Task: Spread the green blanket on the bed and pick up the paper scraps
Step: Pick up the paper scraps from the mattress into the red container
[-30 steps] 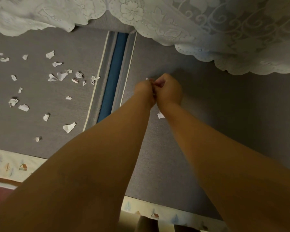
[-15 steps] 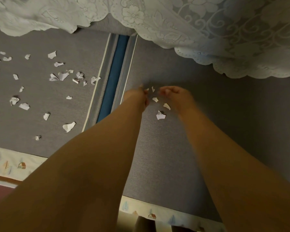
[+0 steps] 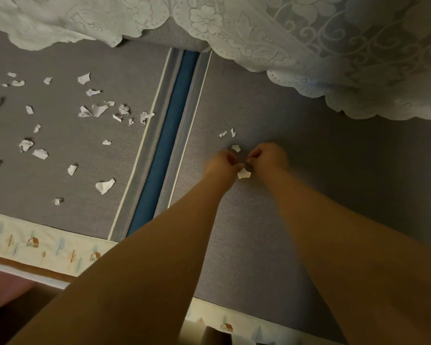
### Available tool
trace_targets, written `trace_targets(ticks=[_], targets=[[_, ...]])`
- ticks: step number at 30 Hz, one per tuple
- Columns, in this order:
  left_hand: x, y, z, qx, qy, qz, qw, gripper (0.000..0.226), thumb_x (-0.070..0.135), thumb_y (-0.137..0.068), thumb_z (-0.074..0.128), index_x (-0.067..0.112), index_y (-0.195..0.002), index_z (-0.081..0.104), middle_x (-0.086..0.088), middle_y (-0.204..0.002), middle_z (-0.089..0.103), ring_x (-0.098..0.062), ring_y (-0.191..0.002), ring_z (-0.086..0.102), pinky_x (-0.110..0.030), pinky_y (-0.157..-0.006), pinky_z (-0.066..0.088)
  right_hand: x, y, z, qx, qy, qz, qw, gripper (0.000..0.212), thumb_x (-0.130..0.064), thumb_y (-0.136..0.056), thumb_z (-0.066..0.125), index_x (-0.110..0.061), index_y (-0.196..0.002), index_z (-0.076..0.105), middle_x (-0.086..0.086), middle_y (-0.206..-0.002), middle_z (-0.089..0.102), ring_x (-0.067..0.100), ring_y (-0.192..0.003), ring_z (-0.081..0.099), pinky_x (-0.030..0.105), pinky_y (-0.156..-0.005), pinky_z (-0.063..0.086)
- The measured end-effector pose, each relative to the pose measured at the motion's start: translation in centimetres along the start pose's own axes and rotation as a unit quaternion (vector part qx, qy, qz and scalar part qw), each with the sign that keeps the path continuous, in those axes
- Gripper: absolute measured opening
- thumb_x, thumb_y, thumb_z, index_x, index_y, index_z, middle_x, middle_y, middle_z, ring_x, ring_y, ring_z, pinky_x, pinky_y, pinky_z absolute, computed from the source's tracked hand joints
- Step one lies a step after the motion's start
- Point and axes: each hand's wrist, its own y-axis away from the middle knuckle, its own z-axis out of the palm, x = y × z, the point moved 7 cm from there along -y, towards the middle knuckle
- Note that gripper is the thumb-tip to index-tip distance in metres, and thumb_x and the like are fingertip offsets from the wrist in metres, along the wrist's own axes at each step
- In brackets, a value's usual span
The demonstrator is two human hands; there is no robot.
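The pale green lace blanket (image 3: 309,33) lies bunched along the far side of the grey bed cover (image 3: 271,232). Several white paper scraps (image 3: 95,110) are scattered on the cover's left half. A few more small scraps (image 3: 235,148) lie right of the blue stripe. My left hand (image 3: 222,161) and my right hand (image 3: 269,156) meet fingertip to fingertip just above one larger scrap (image 3: 244,174) that rests on the cover. Both hands have curled, pinched fingers. A small scrap seems caught at my right fingertips, mostly hidden.
A blue stripe (image 3: 167,145) with pale piping runs down the cover between the two scrap areas. A cream border (image 3: 35,242) printed with houses and trees edges the near side of the bed. Dark floor (image 3: 10,295) shows at the lower left.
My hands were together, then parted while small scraps dropped onto the cover. They have now come together again, lower and nearer, over the spot where one scrap lay.
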Motion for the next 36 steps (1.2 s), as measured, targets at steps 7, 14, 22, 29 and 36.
trace_targets(ticks=[7, 14, 22, 29, 36], targets=[[0.3, 0.2, 2.1, -0.007, -0.167, 0.05, 0.985, 0.02, 0.019, -0.093, 0.055, 0.017, -0.113, 0.057, -0.002, -0.094, 0.06, -0.019, -0.088, 0.06, -0.028, -0.07, 0.045, -1.7, -0.9, 0.0, 0.0, -0.211, -0.038, 0.977, 0.029, -0.014, -0.084, 0.072, -0.014, -0.112, 0.065, 0.007, -0.111, 0.069, 0.02, -0.1, 0.064, 0.035, -0.091, 0.052], [0.3, -0.3, 1.6, 0.005, -0.129, 0.055, 0.99, 0.033, 0.02, -0.094, 0.055, 0.019, -0.126, 0.05, -0.005, -0.104, 0.066, -0.022, -0.093, 0.063, -0.028, -0.07, 0.042, -3.1, -1.5, 1.1, 0.012, -0.051, -0.043, 0.998, 0.017, -0.01, -0.087, 0.064, -0.017, -0.099, 0.073, 0.008, -0.109, 0.071, 0.026, -0.101, 0.065, 0.031, -0.091, 0.052], [1.1, -0.3, 3.0, -0.034, -0.19, 0.094, 0.977, 0.029, 0.022, -0.089, 0.062, 0.02, -0.117, 0.055, -0.001, -0.103, 0.066, -0.019, -0.096, 0.064, -0.033, -0.085, 0.052, -5.1, -2.9, -1.2, 0.05, -0.078, -0.046, 0.995, 0.012, -0.019, -0.089, 0.066, -0.016, -0.098, 0.073, 0.007, -0.105, 0.072, 0.026, -0.1, 0.066, 0.035, -0.089, 0.053], [1.1, -0.5, 0.9, 0.049, -0.13, 0.086, 0.987, 0.024, 0.019, -0.098, 0.044, 0.016, -0.119, 0.055, -0.002, -0.092, 0.063, -0.022, -0.087, 0.063, -0.034, -0.074, 0.054, -5.9, -3.9, -0.3, 0.028, -0.09, -0.028, 0.995, 0.022, -0.014, -0.087, 0.067, -0.015, -0.11, 0.068, 0.009, -0.11, 0.071, 0.026, -0.104, 0.066, 0.035, -0.094, 0.052], [0.5, -3.5, -4.5, 0.145, 0.022, -0.014, 0.989, 0.007, 0.015, -0.096, 0.047, 0.014, -0.102, 0.051, -0.002, -0.086, 0.059, -0.016, -0.073, 0.055, -0.025, -0.056, 0.043, -5.2, -3.5, -0.2, 0.026, -0.194, 0.007, 0.981, 0.016, -0.02, -0.089, 0.068, -0.012, -0.102, 0.072, 0.009, -0.108, 0.071, 0.026, -0.102, 0.066, 0.036, -0.092, 0.053]])
